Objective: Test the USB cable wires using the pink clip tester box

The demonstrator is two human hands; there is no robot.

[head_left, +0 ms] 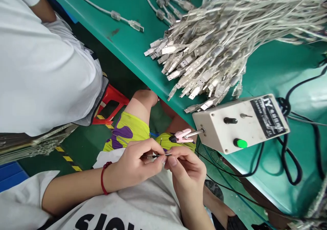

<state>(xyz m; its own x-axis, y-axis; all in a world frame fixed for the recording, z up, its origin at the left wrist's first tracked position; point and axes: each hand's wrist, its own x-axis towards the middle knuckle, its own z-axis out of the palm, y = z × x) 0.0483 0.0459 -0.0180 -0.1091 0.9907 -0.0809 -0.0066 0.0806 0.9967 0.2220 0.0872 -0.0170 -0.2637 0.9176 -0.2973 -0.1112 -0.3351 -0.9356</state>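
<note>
My left hand (138, 160), with a red cord bracelet at the wrist, pinches a thin wire end (158, 155) between thumb and fingertips. My right hand (187, 170) meets it fingertip to fingertip, closed on the same thin wire end. The wire shows a dark stretch and a lighter tip; the rest of it is hidden by my fingers. Just beyond my hands, a pink clip (182, 135) sits on the metal shaft of a white machine box (217, 131) with a green button (241, 143).
A large bundle of clear USB cables (204, 56) lies on the green table (122, 52). One single USB cable (116, 16) lies apart. Black cords (291, 165) loop around the box. A person in a white shirt (46, 59) sits at left near a red stool (112, 100).
</note>
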